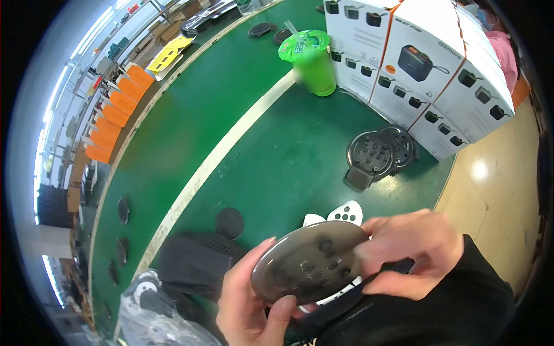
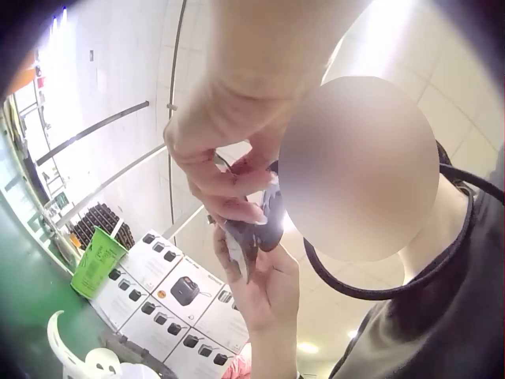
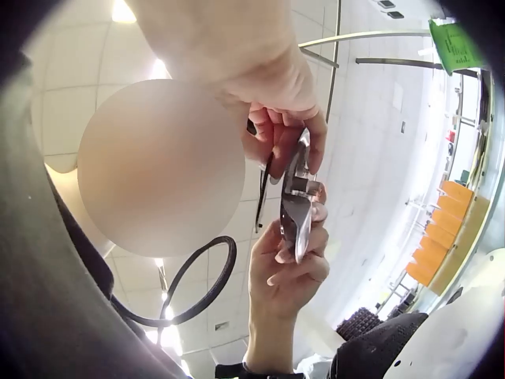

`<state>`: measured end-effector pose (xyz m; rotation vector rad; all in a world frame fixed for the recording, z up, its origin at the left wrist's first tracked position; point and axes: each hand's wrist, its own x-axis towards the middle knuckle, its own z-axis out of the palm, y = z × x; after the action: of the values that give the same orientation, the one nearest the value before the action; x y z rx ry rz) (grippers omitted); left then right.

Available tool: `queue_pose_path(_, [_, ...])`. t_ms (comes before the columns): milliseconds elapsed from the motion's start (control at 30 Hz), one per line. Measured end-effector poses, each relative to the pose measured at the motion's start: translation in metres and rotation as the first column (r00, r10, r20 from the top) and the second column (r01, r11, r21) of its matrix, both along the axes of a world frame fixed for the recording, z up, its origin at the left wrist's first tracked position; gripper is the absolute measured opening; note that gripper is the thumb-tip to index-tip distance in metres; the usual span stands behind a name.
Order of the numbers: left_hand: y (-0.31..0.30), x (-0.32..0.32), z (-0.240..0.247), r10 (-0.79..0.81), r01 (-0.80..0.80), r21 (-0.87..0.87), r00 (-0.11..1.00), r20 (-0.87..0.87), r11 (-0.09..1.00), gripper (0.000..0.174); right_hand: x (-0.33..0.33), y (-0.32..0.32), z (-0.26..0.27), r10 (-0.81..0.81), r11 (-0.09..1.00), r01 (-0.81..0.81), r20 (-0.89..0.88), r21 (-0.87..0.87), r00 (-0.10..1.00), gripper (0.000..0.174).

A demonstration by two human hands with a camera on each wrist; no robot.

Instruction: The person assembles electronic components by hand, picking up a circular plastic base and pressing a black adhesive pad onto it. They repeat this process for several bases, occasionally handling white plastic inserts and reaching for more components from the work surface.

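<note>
A round, glossy dark plastic cover [image 1: 314, 262] with small holes and posts is tilted toward me over my lap. My left hand [image 1: 248, 303] grips its lower left rim, thumb in front. At its right edge, my right hand [image 1: 418, 254] pinches with curled fingers, its thumb blurred. In the right wrist view the cover [image 3: 297, 209] appears edge-on between both hands, with a thin black piece [image 3: 263, 193] beside it near the right fingertips. I cannot tell which fingers hold that piece. White ghost-shaped parts [image 1: 346, 213] with dark holes lie just beyond the cover.
Stacked product boxes [image 1: 424, 63] stand at the right back, next to a green cup [image 1: 314, 72] with a straw. Dark round housings [image 1: 372, 154] lie before the boxes. A black disc [image 1: 229, 223] rests on the green table [image 1: 259, 167]. Plastic-wrapped things [image 1: 156, 311] sit lower left.
</note>
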<state>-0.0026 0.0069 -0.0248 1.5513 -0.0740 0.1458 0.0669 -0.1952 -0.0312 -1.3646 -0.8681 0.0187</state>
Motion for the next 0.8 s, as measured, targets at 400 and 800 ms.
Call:
queue_pose_path(400, [-0.001,-0.012,-0.005,-0.069,0.073,0.144,0.997,-0.036,0.987,0.035,-0.004,0.005,0.004,-0.17,0.984,0.179,0.288,-0.005,0.942,0.022])
queue_pose_path(800, [-0.006,0.0,-0.031,-0.221,0.248,0.003,0.856,0.468,0.969,0.035,-0.01,0.004,0.02,-0.204,0.976,0.218,0.446,0.02,0.872,0.023])
